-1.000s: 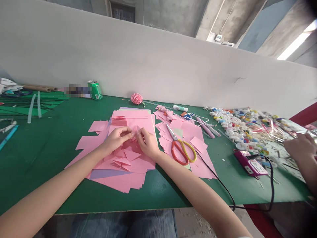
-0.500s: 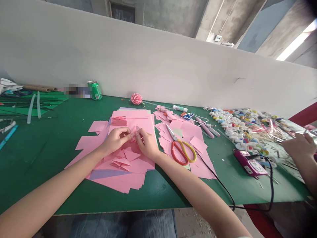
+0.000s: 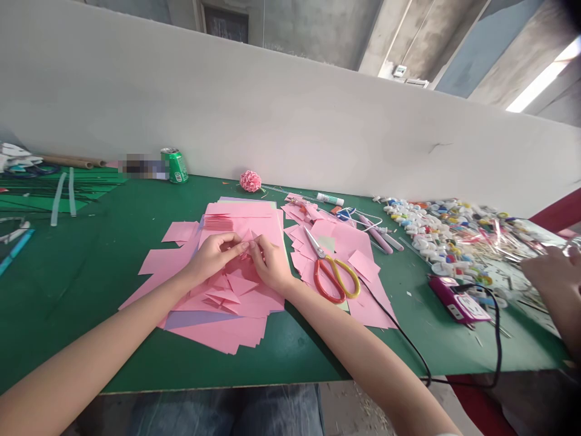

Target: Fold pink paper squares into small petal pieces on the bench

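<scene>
My left hand (image 3: 216,254) and my right hand (image 3: 271,260) meet over a pile of pink paper. Thumbs and fingers of both pinch one small folded piece of pink paper (image 3: 247,236), partly hidden by the fingertips. Below them lie several loose folded pink pieces (image 3: 224,297) on larger pink sheets (image 3: 218,336). Just beyond my left hand is a neat stack of small pink strips (image 3: 218,222). Scissors (image 3: 337,278) with one red and one yellow handle rest open on pink paper to the right of my right hand.
A pink paper ball (image 3: 250,181), a green can (image 3: 175,165) and a glue stick (image 3: 330,198) stand or lie along the back. On the right are a purple power strip (image 3: 458,300) with a black cord, many small plastic parts (image 3: 422,236), and another person's hand (image 3: 551,275).
My hands stay almost in place, still pinching the folded paper, with only a slight shift of the fingertips. The other person's hand at the right has moved a little.
</scene>
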{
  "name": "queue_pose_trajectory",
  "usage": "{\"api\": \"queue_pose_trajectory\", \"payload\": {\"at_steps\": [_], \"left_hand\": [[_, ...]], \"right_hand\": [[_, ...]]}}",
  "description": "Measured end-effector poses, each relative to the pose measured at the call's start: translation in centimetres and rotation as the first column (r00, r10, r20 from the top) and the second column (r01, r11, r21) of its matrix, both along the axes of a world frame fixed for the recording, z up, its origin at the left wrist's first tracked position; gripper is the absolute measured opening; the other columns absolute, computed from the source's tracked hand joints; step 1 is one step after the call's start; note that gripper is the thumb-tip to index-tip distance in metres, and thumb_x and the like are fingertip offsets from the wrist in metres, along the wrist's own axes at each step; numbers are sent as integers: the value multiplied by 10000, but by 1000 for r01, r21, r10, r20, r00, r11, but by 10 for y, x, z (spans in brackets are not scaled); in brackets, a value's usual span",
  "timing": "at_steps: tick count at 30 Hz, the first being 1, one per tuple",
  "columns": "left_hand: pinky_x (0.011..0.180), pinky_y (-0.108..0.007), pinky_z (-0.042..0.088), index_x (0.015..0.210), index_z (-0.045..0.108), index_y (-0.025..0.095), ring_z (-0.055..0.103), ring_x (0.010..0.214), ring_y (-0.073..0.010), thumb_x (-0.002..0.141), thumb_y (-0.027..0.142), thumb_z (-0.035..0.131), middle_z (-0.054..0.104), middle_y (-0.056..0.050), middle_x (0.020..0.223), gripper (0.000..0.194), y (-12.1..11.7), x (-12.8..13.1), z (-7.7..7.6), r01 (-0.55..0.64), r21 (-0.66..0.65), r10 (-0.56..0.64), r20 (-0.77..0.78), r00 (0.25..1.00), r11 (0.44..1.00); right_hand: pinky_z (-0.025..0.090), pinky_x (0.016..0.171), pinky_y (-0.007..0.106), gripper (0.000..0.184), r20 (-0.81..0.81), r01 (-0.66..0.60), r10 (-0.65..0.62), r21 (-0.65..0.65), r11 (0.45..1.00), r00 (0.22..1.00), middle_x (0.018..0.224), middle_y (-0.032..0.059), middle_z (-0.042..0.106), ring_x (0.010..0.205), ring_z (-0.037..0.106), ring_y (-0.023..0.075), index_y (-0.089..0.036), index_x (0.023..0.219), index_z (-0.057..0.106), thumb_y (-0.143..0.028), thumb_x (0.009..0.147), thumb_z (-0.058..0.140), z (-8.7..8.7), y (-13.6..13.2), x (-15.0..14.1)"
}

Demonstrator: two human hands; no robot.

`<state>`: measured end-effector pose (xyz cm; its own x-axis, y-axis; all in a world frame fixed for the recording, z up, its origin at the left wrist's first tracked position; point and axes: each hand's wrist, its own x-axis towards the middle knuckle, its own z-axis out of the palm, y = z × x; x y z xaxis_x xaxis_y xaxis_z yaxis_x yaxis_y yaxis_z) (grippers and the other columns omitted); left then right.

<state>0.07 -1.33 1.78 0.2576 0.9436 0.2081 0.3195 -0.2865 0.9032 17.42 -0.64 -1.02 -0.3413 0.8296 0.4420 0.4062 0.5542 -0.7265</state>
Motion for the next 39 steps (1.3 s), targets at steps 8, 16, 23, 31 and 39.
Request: {"api": "queue_pose_trajectory", "payload": {"at_steps": [8, 16, 23, 31, 39], "left_hand": [[635, -276, 435, 701, 596, 179, 536, 650, -151, 832, 464, 620, 590, -2, 685, 315, -3, 1, 5, -3, 31, 3, 7, 1000, 1000], [615, -269, 424, 694, 595, 177, 517, 624, -142, 836, 462, 619, 574, 3, 669, 319, -2, -1, 4, -10, 23, 10, 20, 1000, 1000], [665, -281, 437, 729, 612, 179, 547, 664, -155, 842, 446, 616, 605, -5, 708, 290, -1, -1, 2, -25, 10, 25, 16, 1000, 1000], [650, -289, 439, 713, 610, 175, 532, 668, -160, 828, 448, 634, 576, -14, 690, 297, -1, 1, 3, -43, 1, 43, 70, 997, 999], [695, -311, 475, 775, 639, 168, 588, 717, -177, 820, 456, 647, 639, -35, 757, 292, -1, 0, 3, -47, -37, 49, 74, 996, 998]], "right_hand": [[391, 625, 248, 246, -19, 5, -5, -9, 1000, 1000, 703, -7, 575, 605, 535, 134, -223, 809, 409, -373, 987, 329, 1, 0, 1], [374, 601, 242, 263, 14, 11, -11, -29, 1000, 1000, 675, -15, 543, 578, 508, 131, -223, 805, 407, -404, 981, 333, 3, -1, 1], [353, 585, 244, 258, 6, 11, -11, -12, 1000, 1000, 660, -21, 512, 563, 482, 133, -227, 793, 379, -400, 979, 334, 2, -1, 2], [360, 586, 244, 258, 19, 20, -19, -37, 999, 1000, 661, -20, 518, 570, 495, 135, -229, 792, 372, -410, 972, 340, 4, -2, 1], [372, 608, 246, 247, 32, -6, 6, 5, 1000, 999, 687, -9, 543, 598, 513, 139, -229, 794, 368, -387, 981, 328, 1, 0, 1]]}}
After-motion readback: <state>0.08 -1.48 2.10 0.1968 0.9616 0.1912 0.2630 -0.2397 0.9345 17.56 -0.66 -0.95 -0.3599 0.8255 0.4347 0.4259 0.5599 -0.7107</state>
